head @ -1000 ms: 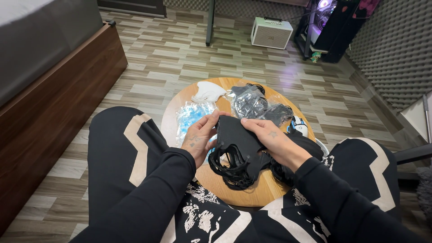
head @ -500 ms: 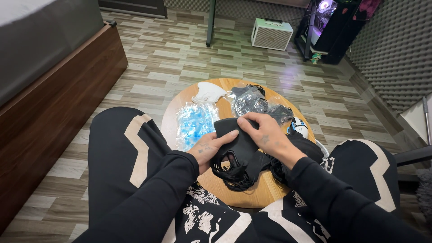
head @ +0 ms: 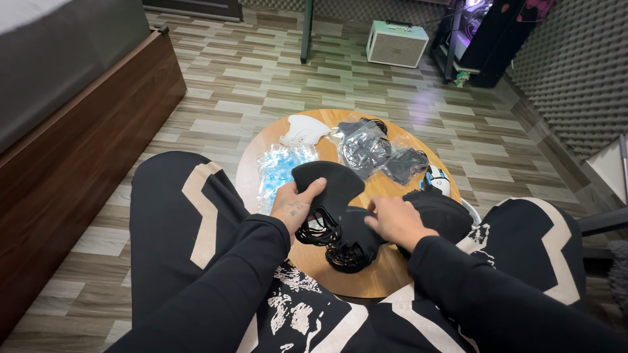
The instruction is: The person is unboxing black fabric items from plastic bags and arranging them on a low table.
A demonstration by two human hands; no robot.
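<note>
Since half a second ago the left hand (head: pixel 292 204) has slid out toward the left side of the round wooden table (head: pixel 386 278), lifting a black face mask (head: pixel 327 185) up off the pile, while the right hand (head: pixel 394 219) has dropped lower onto the heap. So now the left one has that mask pinched, thumb on top and fingers curled under its edge, and the mask sits tilted, just above the table's middle. Right hand is palm down with fingers bent and close together, pressing on the pile of black masks (head: pixel 350 238), whose ear loops bunch up at the near edge of the table. Can't tell if it's actually gripping one or just resting there.

Around that: a blue plastic packet (head: pixel 278 170) just left of the lifted mask, a white mask (head: pixel 304 129) at the far edge, and two clear bags with dark masks inside (head: pixel 365 149) beside it. Another black heap (head: pixel 441 212) lies right of the right hand. Both knees in black trousers flank the table.
</note>
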